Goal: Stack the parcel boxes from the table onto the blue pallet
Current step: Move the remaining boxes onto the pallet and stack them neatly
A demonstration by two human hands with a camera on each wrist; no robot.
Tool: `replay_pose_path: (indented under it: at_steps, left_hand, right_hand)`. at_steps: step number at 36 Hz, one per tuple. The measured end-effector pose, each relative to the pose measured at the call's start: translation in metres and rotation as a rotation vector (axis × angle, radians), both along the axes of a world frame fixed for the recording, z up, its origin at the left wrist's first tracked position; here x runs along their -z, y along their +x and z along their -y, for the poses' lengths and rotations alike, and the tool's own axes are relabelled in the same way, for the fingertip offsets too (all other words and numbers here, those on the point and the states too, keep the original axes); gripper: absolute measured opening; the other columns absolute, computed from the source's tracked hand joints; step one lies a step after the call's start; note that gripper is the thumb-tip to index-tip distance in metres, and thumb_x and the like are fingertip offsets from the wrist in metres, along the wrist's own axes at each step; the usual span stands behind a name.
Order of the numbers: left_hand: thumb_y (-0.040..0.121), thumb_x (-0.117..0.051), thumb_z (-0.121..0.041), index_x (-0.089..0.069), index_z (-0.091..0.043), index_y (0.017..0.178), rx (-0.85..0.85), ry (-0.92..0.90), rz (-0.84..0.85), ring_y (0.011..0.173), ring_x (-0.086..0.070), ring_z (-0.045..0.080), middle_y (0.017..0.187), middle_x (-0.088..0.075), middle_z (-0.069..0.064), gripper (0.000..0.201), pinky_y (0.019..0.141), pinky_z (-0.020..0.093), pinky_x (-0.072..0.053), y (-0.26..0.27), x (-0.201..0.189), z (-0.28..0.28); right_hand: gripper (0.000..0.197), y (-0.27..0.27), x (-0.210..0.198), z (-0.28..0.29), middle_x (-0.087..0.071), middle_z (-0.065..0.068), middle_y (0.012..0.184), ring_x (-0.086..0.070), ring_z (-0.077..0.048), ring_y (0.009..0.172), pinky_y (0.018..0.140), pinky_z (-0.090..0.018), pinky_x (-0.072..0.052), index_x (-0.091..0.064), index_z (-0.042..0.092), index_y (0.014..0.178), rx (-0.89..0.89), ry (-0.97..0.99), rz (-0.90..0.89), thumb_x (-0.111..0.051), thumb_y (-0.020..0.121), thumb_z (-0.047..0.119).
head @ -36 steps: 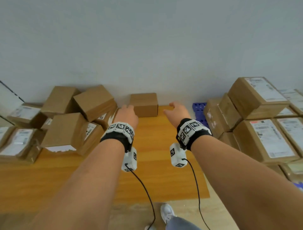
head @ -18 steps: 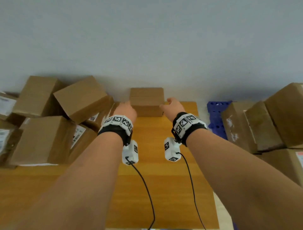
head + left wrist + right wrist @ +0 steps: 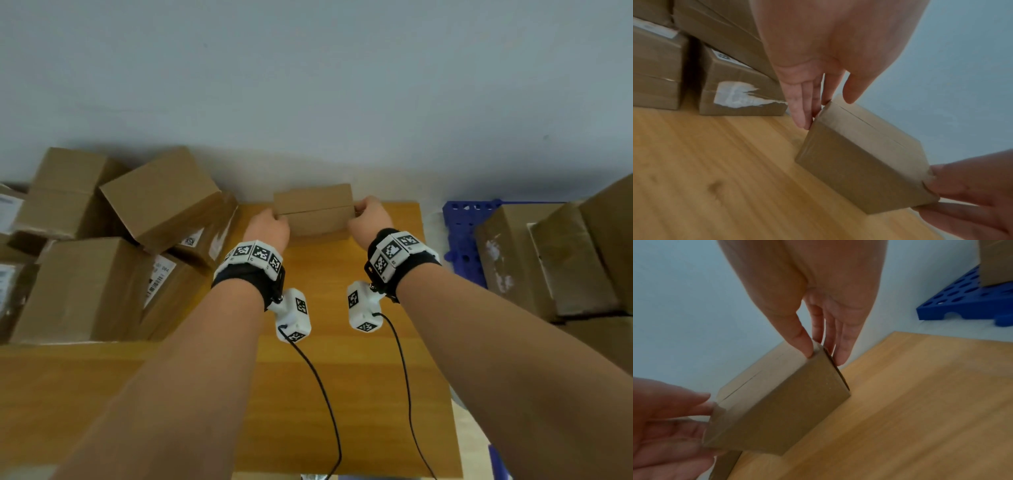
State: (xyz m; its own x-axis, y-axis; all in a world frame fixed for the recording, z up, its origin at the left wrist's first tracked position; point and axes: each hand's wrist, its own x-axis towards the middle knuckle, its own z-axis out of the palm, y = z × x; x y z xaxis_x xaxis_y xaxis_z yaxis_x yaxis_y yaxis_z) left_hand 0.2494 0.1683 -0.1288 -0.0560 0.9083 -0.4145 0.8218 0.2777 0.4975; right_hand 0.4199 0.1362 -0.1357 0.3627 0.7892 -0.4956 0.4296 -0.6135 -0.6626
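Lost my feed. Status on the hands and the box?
Left hand and right hand grip the small box by its ends, at the table's far edge. Blue pallet right, path clear.

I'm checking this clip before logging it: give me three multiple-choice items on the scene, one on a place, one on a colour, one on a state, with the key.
1. Where does the small box between the hands sit?
A. At the table's far edge by the wall
B. On the pallet
C. On the floor

2. What colour is the pallet?
A. Green
B. Blue
C. Grey

3. How is the small box held?
A. By the left hand alone
B. By neither hand
C. By both hands, one at each end

Key: 1 A, the head view shows it at the far edge of the wooden table against the wall. 2 B, the perforated pallet right of the table is blue. 3 C, the left hand and right hand each have a grip on one end.
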Motion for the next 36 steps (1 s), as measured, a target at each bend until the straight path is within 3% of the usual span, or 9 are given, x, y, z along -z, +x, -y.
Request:
replay_pose_path:
  at_steps: [5, 7, 12, 17, 20, 25, 31, 34, 36]
  left_hand:
    - [0.102, -0.034, -0.037, -0.046, -0.012, 0.136, -0.096, 0.004, 0.091, 0.115, -0.052, 0.028, 0.134, -0.052, 0.011, 0.043, 0.085, 0.034, -0.039, -0.002, -0.002, 0.033]
    - [0.101, -0.031, -0.045, -0.047, -0.011, 0.133, -0.140, -0.031, 0.104, 0.110, -0.054, 0.030, 0.128, -0.055, 0.012, 0.049, 0.080, 0.035, -0.040, -0.002, -0.002, 0.046]
    - [0.099, -0.020, -0.057, -0.054, -0.011, 0.119, -0.104, -0.063, 0.074, 0.086, -0.058, 0.026, 0.103, -0.062, 0.011, 0.061, 0.071, 0.035, -0.047, -0.011, 0.005, 0.078]
    - [0.100, -0.028, -0.052, -0.055, -0.010, 0.116, -0.061, -0.131, 0.063, 0.086, -0.062, 0.027, 0.100, -0.062, 0.009, 0.052, 0.075, 0.035, -0.052, -0.022, 0.011, 0.108]
    - [0.096, -0.039, -0.052, -0.057, -0.013, 0.115, -0.056, -0.194, 0.075, 0.084, -0.066, 0.027, 0.099, -0.067, 0.008, 0.047, 0.080, 0.040, -0.056, -0.028, 0.019, 0.125]
    - [0.096, -0.043, -0.048, -0.053, -0.013, 0.123, -0.025, -0.245, 0.057, 0.095, -0.064, 0.029, 0.113, -0.065, 0.009, 0.046, 0.074, 0.032, -0.050, -0.030, 0.023, 0.145]
    - [0.098, -0.047, -0.040, -0.049, -0.017, 0.134, 0.098, -0.211, 0.078, 0.110, -0.059, 0.025, 0.133, -0.057, 0.004, 0.043, 0.082, 0.030, -0.046, -0.029, 0.027, 0.148]
    - [0.100, -0.045, -0.034, -0.046, -0.017, 0.138, 0.178, -0.178, 0.063, 0.114, -0.057, 0.024, 0.136, -0.055, 0.003, 0.041, 0.081, 0.028, -0.042, -0.027, 0.027, 0.148]
    - [0.101, -0.044, -0.029, -0.043, -0.016, 0.141, 0.227, -0.152, 0.051, 0.114, -0.057, 0.023, 0.137, -0.054, 0.002, 0.042, 0.081, 0.027, -0.042, -0.023, 0.023, 0.148]
  right_hand:
    - [0.040, -0.002, 0.004, 0.033, -0.052, 0.000, 0.089, -0.051, -0.011, 0.069, 0.051, -0.022, -0.037, -0.042, 0.011, 0.129, 0.082, 0.017, -0.061, -0.054, 0.091, 0.003]
    - [0.048, -0.006, 0.005, 0.048, -0.056, -0.003, 0.101, -0.055, -0.014, 0.076, 0.056, -0.024, -0.041, -0.038, 0.015, 0.136, 0.079, 0.014, -0.100, -0.057, 0.092, 0.013]
    - [0.065, -0.019, 0.008, 0.082, -0.047, -0.007, 0.139, -0.053, -0.027, 0.117, 0.088, -0.038, -0.049, -0.037, 0.019, 0.142, 0.093, 0.002, -0.130, -0.056, 0.090, 0.053]
    - [0.066, -0.028, 0.015, 0.112, -0.048, -0.009, 0.141, -0.049, -0.028, 0.124, 0.085, -0.033, -0.039, -0.034, 0.013, 0.145, 0.131, -0.025, -0.151, -0.044, 0.096, 0.056]
    - [0.061, -0.035, 0.019, 0.126, -0.050, -0.008, 0.140, -0.052, -0.028, 0.120, 0.082, -0.031, -0.040, -0.035, 0.011, 0.145, 0.123, -0.048, -0.123, -0.052, 0.096, 0.043]
    - [0.053, -0.038, 0.027, 0.141, -0.056, -0.008, 0.132, -0.054, -0.021, 0.095, 0.070, -0.029, -0.043, -0.041, 0.011, 0.140, 0.107, -0.071, -0.088, -0.057, 0.092, 0.027]
    - [0.059, -0.033, 0.029, 0.154, -0.055, -0.008, 0.131, -0.054, -0.021, 0.096, 0.074, -0.032, -0.043, -0.038, 0.012, 0.141, 0.123, -0.089, -0.023, -0.047, 0.096, 0.050]
    - [0.066, -0.028, 0.025, 0.154, -0.048, -0.007, 0.140, -0.061, -0.023, 0.101, 0.070, -0.033, -0.051, -0.031, 0.018, 0.147, 0.172, -0.043, -0.008, -0.054, 0.093, 0.049]
    - [0.071, -0.024, 0.020, 0.153, -0.041, -0.006, 0.146, -0.064, -0.020, 0.090, 0.064, -0.032, -0.055, -0.026, 0.021, 0.150, 0.168, -0.025, 0.007, -0.060, 0.091, 0.043]
